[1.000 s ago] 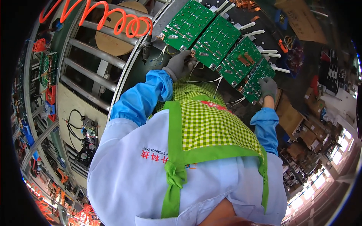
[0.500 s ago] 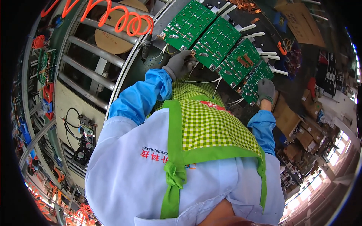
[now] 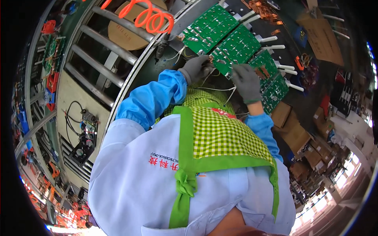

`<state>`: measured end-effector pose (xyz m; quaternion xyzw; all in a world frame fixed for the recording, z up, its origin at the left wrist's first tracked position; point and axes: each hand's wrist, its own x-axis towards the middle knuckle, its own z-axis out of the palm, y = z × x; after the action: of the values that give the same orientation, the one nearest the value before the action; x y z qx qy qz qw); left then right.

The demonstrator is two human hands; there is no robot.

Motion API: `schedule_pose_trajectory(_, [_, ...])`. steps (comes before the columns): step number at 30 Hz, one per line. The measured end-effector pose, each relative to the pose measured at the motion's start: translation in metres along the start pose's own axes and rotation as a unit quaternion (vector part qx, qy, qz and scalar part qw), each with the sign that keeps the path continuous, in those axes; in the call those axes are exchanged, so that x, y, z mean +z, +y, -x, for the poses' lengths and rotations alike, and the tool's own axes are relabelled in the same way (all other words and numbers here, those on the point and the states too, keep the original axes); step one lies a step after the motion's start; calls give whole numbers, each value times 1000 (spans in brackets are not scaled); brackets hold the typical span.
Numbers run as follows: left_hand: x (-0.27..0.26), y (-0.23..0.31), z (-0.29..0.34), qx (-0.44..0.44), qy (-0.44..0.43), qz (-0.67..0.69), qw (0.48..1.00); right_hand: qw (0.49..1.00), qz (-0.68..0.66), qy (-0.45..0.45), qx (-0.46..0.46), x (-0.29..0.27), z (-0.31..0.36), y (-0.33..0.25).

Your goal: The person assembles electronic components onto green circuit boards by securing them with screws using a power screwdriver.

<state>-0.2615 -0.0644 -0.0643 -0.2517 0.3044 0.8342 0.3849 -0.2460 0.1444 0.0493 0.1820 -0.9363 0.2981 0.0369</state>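
Several green circuit boards lie in a slanting row, from the leftmost board to the rightmost board. My left hand, in a grey glove, is closed at the near left corner of the second board. A small copper-coloured piece shows by its fingertips; whether they grip it is unclear. My gloved right hand reaches over the boards' near edge, fingers bent together by the second board's near corner. What they pinch is hidden. White wires hang between the hands. Copper strips lie on the third board.
White sticks jut from the boards' far side. Beyond lie loose copper pieces and an orange-handled tool. On the left, a coiled orange hose hangs over a roller conveyor. Cardboard stands at the right.
My right hand has left the rightmost board and moved left to the second board's near corner. My left hand stays at about the same corner. The whole view has shifted slightly.
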Motion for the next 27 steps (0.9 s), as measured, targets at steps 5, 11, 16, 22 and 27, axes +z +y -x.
schedule_pose_trajectory(5, [-27, -20, -28, 180, -83, -212, 957, 996, 24, -22, -85, 60, -38, 1])
schedule_pose_trajectory(11, [-2, -7, -8, 34, -58, 28, 997, 972, 117, -57, -195, 68, -45, 12])
schedule_pose_trajectory(16, [1, -5, 5, 31, -35, 63, 997, 975, 35, -93, -199, 58, -52, 11])
schedule_pose_trajectory(22, [8, -5, 10, 18, -37, 45, 998, 991, -49, -120, -24, 64, -51, 11])
schedule_pose_trajectory(27, [23, 5, 14, -42, -42, 158, 986, 998, -9, -69, -8, 61, -44, 10])
